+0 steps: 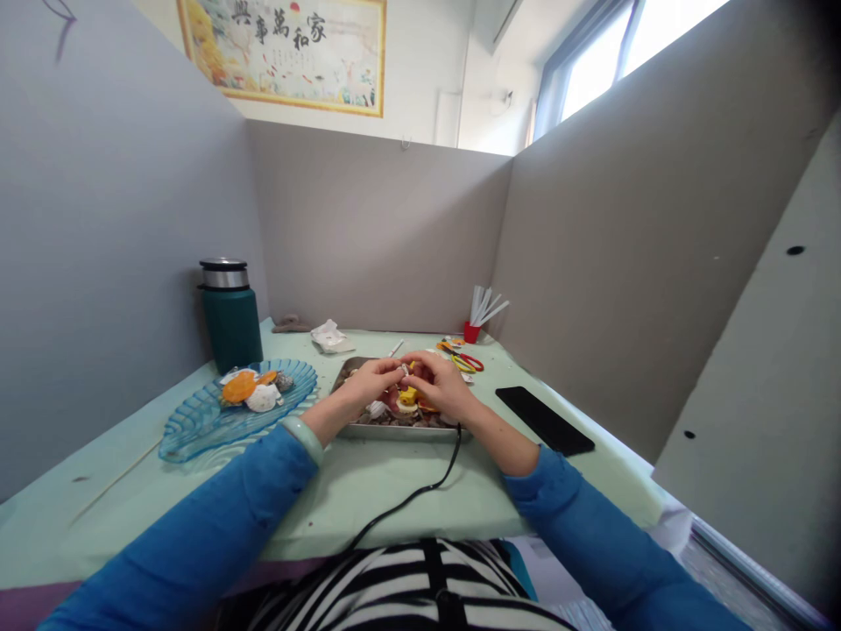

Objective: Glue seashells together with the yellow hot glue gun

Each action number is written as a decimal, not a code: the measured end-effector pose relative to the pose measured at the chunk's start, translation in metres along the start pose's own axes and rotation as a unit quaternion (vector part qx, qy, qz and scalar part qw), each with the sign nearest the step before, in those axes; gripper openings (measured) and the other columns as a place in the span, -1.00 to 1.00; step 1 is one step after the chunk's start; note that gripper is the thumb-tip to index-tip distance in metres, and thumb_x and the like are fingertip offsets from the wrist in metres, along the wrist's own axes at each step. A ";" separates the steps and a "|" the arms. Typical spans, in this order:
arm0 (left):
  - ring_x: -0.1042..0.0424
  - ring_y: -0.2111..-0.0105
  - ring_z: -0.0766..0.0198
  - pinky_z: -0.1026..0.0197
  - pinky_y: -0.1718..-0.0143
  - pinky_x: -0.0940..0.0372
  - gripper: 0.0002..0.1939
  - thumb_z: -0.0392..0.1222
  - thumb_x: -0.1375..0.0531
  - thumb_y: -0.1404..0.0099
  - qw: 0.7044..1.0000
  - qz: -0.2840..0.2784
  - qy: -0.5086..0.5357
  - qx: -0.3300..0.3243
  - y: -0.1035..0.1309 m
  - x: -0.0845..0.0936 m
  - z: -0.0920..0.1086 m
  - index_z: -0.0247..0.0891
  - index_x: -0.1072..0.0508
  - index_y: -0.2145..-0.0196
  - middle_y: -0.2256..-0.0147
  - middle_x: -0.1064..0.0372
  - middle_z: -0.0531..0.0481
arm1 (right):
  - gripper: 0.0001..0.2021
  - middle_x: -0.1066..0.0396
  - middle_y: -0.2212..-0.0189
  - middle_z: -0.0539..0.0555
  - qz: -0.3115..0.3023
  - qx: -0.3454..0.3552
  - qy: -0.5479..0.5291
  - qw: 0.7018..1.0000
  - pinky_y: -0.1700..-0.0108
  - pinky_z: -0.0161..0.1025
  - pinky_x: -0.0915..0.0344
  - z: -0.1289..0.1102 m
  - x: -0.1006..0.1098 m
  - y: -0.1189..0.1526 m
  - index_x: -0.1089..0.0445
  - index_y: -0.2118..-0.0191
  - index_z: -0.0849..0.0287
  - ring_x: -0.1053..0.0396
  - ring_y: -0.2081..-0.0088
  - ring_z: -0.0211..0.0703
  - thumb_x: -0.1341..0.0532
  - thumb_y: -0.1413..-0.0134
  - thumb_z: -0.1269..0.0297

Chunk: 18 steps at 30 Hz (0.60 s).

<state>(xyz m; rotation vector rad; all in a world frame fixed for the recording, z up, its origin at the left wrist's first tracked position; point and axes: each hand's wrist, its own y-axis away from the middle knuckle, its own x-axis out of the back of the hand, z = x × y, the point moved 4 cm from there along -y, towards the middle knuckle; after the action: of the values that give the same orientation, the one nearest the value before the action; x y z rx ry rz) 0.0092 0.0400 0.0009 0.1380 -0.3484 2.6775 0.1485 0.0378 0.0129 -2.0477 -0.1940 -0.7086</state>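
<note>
Over a metal tray point(394, 433) of shells and small pieces, my left hand point(371, 384) and my right hand point(441, 382) meet at the fingertips. Both are closed around a small whitish piece point(406, 371), mostly covered by the fingers. Just beneath them a yellow object point(408, 396) shows, with a cream-coloured round piece under it. A black cable point(420, 495) runs from beside my right hand down to the table's front edge. What the fingers hide of the small piece cannot be made out.
To the left are a blue shell-shaped plate point(190, 431) with shells, a green bottle point(231, 324) and a thin stick point(118, 480). A black phone point(544, 421), scissors point(468, 360) and a red cup point(471, 332) of white sticks are on the right. Crumpled tissue point(330, 336) lies behind.
</note>
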 end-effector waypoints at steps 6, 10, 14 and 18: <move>-0.24 0.63 0.43 0.27 0.55 -0.32 -0.73 -0.04 -0.21 -0.11 1.000 -0.001 0.004 0.002 -0.001 0.000 -0.001 -0.33 -0.36 0.39 0.55 -0.22 0.08 | -0.75 -0.25 0.54 -0.07 -0.001 -0.018 -0.010 1.000 0.42 -0.35 -0.14 0.000 0.000 0.001 -0.34 0.15 0.16 -0.18 0.52 -0.31 -0.22 -0.03 0.22; -0.24 0.63 0.42 0.27 0.55 -0.32 -0.71 -0.02 -0.21 -0.11 1.000 -0.002 0.005 0.003 0.000 -0.001 0.000 -0.34 -0.35 0.40 0.58 -0.21 0.09 | -0.75 -0.25 0.53 -0.07 -0.002 -0.023 -0.015 1.000 0.43 -0.36 -0.14 0.000 0.000 0.001 -0.33 0.16 0.17 -0.18 0.52 -0.32 -0.23 -0.01 0.25; -0.23 0.63 0.43 0.29 0.55 -0.31 -0.71 -0.02 -0.21 -0.10 1.000 -0.001 0.005 0.006 0.001 -0.001 0.002 -0.34 -0.36 0.39 0.60 -0.20 0.10 | -0.75 -0.22 0.55 -0.10 -0.002 -0.031 -0.018 0.999 0.45 -0.38 -0.12 0.001 -0.001 0.001 -0.32 0.18 0.18 -0.18 0.53 -0.34 -0.25 0.02 0.27; -0.22 0.64 0.43 0.27 0.55 -0.32 -0.72 -0.04 -0.21 -0.10 1.000 -0.002 0.001 0.004 0.001 -0.002 0.002 -0.35 -0.37 0.39 0.60 -0.19 0.10 | -0.75 -0.21 0.55 -0.11 -0.001 -0.036 -0.020 0.999 0.45 -0.38 -0.12 0.001 -0.001 0.000 -0.32 0.20 0.18 -0.17 0.54 -0.35 -0.26 0.04 0.27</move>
<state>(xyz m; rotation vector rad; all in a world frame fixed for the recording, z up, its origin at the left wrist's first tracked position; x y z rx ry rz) 0.0103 0.0378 0.0025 0.1371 -0.3375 2.6750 0.1485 0.0387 0.0116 -2.1323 -0.1949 -0.6857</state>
